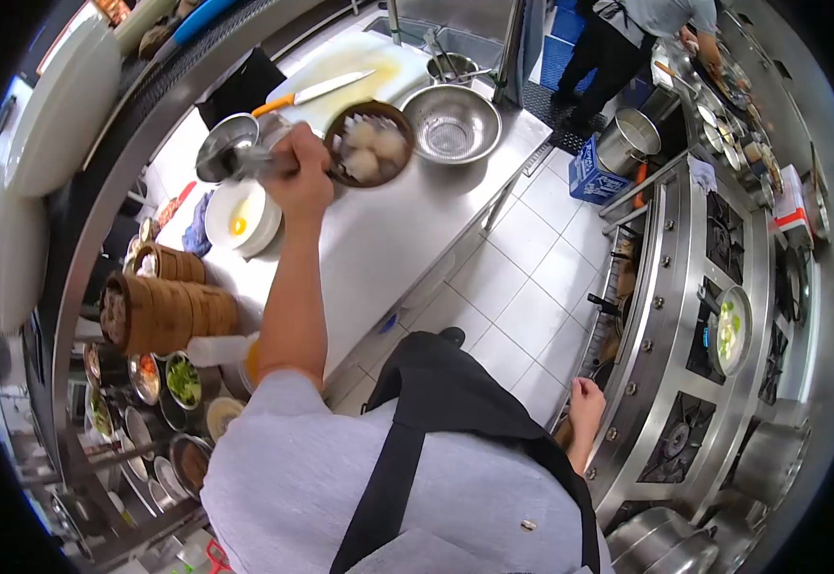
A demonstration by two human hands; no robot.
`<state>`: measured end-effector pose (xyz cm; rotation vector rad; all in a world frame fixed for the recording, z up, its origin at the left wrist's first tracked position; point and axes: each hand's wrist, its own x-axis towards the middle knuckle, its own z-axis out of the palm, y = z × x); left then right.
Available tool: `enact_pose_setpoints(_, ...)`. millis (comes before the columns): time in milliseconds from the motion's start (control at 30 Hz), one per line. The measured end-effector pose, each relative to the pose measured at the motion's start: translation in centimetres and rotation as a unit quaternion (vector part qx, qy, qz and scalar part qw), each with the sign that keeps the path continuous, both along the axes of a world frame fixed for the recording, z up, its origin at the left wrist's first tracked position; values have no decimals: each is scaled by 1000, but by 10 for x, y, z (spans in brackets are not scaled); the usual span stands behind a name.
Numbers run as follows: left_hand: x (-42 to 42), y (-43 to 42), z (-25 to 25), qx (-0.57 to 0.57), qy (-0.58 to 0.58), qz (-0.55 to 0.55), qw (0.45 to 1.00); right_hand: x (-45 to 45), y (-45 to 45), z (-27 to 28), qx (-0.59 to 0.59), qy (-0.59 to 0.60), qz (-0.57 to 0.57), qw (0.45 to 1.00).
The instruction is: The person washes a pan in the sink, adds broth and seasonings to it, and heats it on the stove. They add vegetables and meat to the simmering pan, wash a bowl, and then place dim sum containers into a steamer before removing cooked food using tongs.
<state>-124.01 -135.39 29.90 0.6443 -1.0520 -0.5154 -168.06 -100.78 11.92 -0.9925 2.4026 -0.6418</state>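
Observation:
My left hand (pixel 300 172) is raised over the steel counter (pixel 369 230), its fingers wrapped round a metal utensil that is blurred. Just behind it is a small metal bowl (pixel 221 148). To the right of that hand sits a brown bowl (pixel 371 143) with pale round pieces in it. A white bowl (pixel 243 215) with a yellow yolk stands below left. An orange-handled knife (pixel 317 91) lies on the white cutting board (pixel 360 72). Near the stove edge, my right hand (pixel 585 407) hangs low with its fingers curled together; what they hold, if anything, is too small to tell.
A metal colander (pixel 452 124) stands beside the brown bowl. Bamboo steamers (pixel 168 314) are at the left. On the stove (pixel 666 383) at the right sits a pan (pixel 729 330) with green pieces. Another person (pixel 618 38) works at the back right, near a large pot (pixel 627 142).

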Motion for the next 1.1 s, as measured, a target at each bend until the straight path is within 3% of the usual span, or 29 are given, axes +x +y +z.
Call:
enact_pose_setpoints(100,33,-105,-16,39,-140,221,964,9,-16,20,-8,32,70,997)
enact_pose_setpoints(133,37,-137,-18,94,-101,215,967,7,-13,23,-10,33,59,998)
enact_pose_setpoints(267,68,-252,-54,111,-71,230,964,-5,18,27,-15,33,33,999)
enact_pose_setpoints(333,66,-276,-60,78,-92,333,935,-7,40,27,45,28,0,999)
enact_pose_setpoints(400,67,-277,-55,165,-105,354,914,3,63,29,75,30,-29,996)
enact_pose_setpoints(467,76,-293,-69,146,-70,390,906,16,79,26,108,29,-56,992)
enact_pose_setpoints(533,92,-308,-95,157,-63,321,932,28,98,17,132,2,-58,990)
enact_pose_setpoints(567,82,-293,-88,160,-67,319,932,30,109,4,139,-17,-66,988)
enact_pose_setpoints(633,58,-245,-69,95,-58,206,972,31,123,-20,142,-29,-55,988)
enact_pose_setpoints(733,15,-139,-32,74,-103,189,974,44,117,-11,165,-44,-45,984)
enact_pose_setpoints(800,-13,-76,-29,68,-67,42,995,47,124,-18,112,-73,-69,989)
enact_pose_setpoints(867,-51,-25,-38,15,-89,-166,982,46,128,-20,111,-70,-75,988)
enact_pose_setpoints(967,-141,37,-41,44,-197,-439,875,51,135,1,58,-36,-53,996)
enact_pose_setpoints(1067,-230,115,-73,121,-214,-700,670,60,152,29,63,-36,-120,990)
enact_pose_setpoints(1100,-254,142,-83,70,-235,-758,604,64,163,34,55,-32,-171,983)
